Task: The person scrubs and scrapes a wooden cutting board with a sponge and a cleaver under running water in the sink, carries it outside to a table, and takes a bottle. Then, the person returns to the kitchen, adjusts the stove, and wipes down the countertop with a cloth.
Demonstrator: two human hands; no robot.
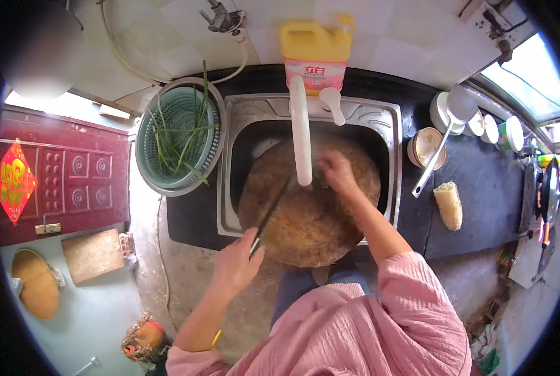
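While the long dark knife-like tool (272, 214) slants over the round wooden board (311, 229) at the centre of the frame, the left hand (237, 262), below and left, is closed round its lower end. The right hand (337, 169) is over the board's upper part, its fingers bent; whether they grip anything cannot be told. A firm, settled grip near the tool's end would control its angle best, with any edge turned away from the right fingers and those fingers tucked back from its line. As the board overhangs the near rim of the sink (392, 135), pressure is safer towards its middle than on that lower edge. Slow, short movements would suit wet wood, if it is wet, and would avoid knocking the white spout (300, 135) hanging above.

That spout covers part of the board's upper middle, and perhaps the tool's far end. Blur softens the right fingertips and a small dark patch beside them. Whether water is running is unclear. The board hides most of the sink's floor; in the upper left, green stalks (178, 141) partly screen the inside of the colander (211, 119).
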